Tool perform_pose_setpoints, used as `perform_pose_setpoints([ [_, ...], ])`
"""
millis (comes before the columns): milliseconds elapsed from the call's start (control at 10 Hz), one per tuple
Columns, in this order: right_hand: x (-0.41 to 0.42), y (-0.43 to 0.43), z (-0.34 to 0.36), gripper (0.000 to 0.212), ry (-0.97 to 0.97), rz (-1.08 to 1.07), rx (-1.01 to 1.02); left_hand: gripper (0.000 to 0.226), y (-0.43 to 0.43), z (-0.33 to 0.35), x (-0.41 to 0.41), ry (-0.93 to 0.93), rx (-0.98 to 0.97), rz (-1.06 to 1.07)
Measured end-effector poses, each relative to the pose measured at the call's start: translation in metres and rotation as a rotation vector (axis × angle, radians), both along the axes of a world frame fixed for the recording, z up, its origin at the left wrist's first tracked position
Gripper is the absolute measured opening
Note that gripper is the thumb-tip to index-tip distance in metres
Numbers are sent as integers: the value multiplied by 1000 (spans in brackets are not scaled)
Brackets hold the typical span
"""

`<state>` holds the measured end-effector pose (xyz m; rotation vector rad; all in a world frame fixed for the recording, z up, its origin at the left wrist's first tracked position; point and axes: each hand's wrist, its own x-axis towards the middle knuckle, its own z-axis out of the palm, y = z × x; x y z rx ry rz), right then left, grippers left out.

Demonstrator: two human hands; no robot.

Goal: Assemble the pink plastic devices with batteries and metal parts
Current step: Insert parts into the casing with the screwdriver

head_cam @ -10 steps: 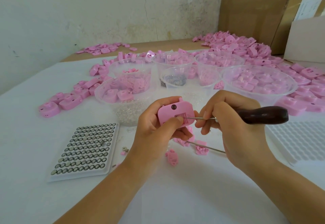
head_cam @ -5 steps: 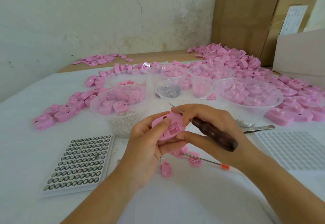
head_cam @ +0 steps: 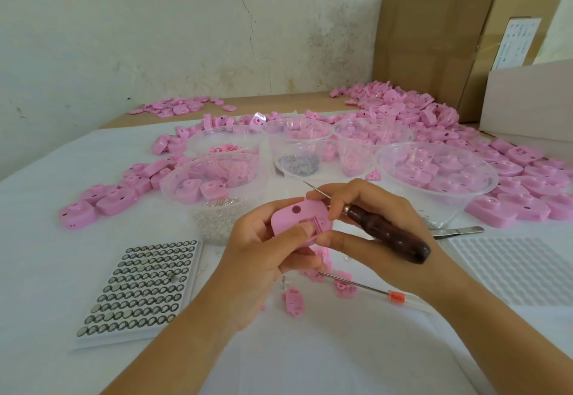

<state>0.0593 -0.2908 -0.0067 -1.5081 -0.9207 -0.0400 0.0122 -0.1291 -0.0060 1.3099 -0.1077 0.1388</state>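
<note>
Pink device [head_cam: 299, 221]: held up over the surface between both hands, open side facing the camera, with a round hole near its top-left corner.
Left grip: left hand [head_cam: 260, 258] is curled under the shell, thumb pressed flat on the face beside the little slot.
Right grip: right hand [head_cam: 381, 218] does two things at once. The back fingers are wrapped round the awl [head_cam: 387, 235], while the thumb and forefinger pinch the device's right edge.
What just changed: the awl is out of the slot. Its tip sticks up and to the left, clear of the plastic, and the dark handle lies back across the palm.
What that means: my guess is the poking step is done for this one and the fingers are now seating or checking whatever went in. I can't see the metal bit itself.
Vs a second ago: back then the needle ran level, straight into the slot from the right, with the handle pointing out to the right. Half a second ago it had already flipped, so this is mostly a small turn of the shell.
Also new in view: tweezers [head_cam: 459, 230] on the surface, to the right behind the hand.
Unmoved: battery tray [head_cam: 139, 283] on the left, thin screwdriver [head_cam: 356, 284] under the hands.
</note>
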Motion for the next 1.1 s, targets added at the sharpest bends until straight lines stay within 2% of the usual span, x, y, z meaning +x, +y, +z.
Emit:
perform_pose_setpoints([
  [100, 5, 0, 1, 24, 67, 2, -3, 18, 0, -1, 2, -5, -43, -24],
  [200, 9, 1, 9, 13, 61, -86, 62, 34, 2, -1, 3, 22, -70, -3],
  [300, 15, -2, 10, 30, 198, -178, 213, 36, 2, -2, 4, 33, -22, 26],
  [400, 15, -2, 12, 34, 237, -244, 227, 27, 4, -7, 7, 51, 79, 37],
  [500, 16, -2, 16, 27, 189, -325, 173, 27, 5, -9, 6, 98, 116, -81],
  [600, 14, -6, 22, 31, 315, -311, 197, 35, 2, -10, 1, 137, 292, -169],
  [700, 17, -8, 29, 38, 410, -319, 158, 27, -3, -14, -3, 91, 462, -175],
  [800, 17, -16, 31, 23, 411, -267, 44, 15, -8, -16, -6, 18, 501, -252],
  [900, 9, -33, 17, 14, 376, -134, 3, 13, -11, -19, -7, -28, 533, -290],
  [1100, 3, -59, -14, 11, 499, -97, 133, 31, -6, -26, -7, -115, 648, -380],
])
